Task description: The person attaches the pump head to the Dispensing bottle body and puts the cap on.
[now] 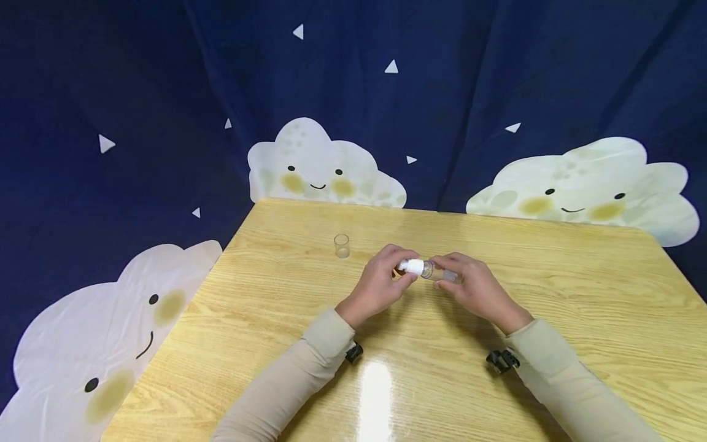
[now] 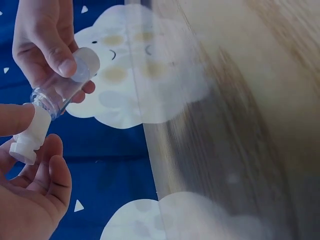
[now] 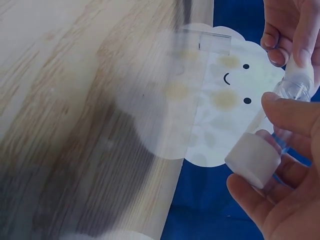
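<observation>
Both hands meet over the table around a small clear pump bottle (image 2: 61, 91), tilted nearly on its side. My left hand (image 1: 378, 276) pinches the white pump top (image 1: 414, 266) between thumb and fingers. In the left wrist view the pump top sits at the bottle's threaded neck. My right hand (image 1: 474, 287) grips the clear body, with the thumb along its side. The bottle's white base (image 3: 253, 159) shows in the right wrist view, facing away from the pump. Part of the body is hidden behind the right fingers.
A clear cylindrical cap (image 1: 342, 247) stands on the wooden table (image 1: 265, 294), to the left of and beyond the hands. Behind the table hangs a dark blue curtain (image 1: 342, 73) with smiling clouds. Each wrist carries a small black camera.
</observation>
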### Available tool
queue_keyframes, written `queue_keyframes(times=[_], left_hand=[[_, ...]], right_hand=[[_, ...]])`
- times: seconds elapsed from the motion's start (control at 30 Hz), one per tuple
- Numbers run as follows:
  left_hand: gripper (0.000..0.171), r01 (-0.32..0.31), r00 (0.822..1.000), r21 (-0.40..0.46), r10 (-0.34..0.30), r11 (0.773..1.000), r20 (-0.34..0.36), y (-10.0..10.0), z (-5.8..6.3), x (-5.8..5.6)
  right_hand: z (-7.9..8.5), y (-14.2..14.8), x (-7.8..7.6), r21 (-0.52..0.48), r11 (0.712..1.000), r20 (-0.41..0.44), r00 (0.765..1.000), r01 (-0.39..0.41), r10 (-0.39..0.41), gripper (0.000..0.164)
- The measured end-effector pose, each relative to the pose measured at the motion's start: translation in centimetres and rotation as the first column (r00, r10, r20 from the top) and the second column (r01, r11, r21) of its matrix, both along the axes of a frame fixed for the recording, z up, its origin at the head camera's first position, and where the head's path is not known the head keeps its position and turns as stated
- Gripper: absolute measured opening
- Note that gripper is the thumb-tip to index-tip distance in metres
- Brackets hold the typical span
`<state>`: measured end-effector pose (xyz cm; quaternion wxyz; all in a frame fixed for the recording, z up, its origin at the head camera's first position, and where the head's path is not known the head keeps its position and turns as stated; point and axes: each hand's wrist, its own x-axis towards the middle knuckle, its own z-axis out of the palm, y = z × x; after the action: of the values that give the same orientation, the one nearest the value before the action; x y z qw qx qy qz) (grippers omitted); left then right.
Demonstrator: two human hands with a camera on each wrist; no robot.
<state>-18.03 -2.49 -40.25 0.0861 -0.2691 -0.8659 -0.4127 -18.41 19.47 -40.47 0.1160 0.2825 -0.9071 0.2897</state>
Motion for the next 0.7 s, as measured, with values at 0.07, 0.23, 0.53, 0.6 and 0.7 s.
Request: queue_keyframes(times=[0.07,0.23,0.53,0.6,0.7], left_hand=[[0.035,0.002,1.0,0.001,-0.002,1.0,-0.005,0.0,-0.06,0.01],[0.033,-0.005,1.0,-0.002,0.005,1.0,-0.019,-0.11,-0.3,0.03],[0.031,0.001,1.0,0.008,-0.001,1.0,0.004,-0.34,-0.56,-0.12],[0.032,0.008,1.0,0.003,-0.008,1.0,0.019,-0.34,-0.51,-0.15],[0.035,0.013,0.999,-0.003,-0.013,1.0,0.036,-0.3,-0.49,-0.23]], right_hand=[[-0.06,-0.09,0.02,0.001,1.0,-0.005,1.0,-0.002,0.002,0.044],[-0.14,-0.29,0.0,0.021,1.0,-0.032,0.999,-0.007,0.007,0.044],[-0.48,-0.54,-0.09,0.038,0.999,-0.035,0.999,-0.02,0.021,0.044],[-0.61,-0.51,-0.05,0.03,0.999,-0.031,0.999,-0.015,0.015,0.044],[-0.78,-0.44,-0.03,0.022,1.0,-0.03,1.0,-0.006,0.007,0.044]])
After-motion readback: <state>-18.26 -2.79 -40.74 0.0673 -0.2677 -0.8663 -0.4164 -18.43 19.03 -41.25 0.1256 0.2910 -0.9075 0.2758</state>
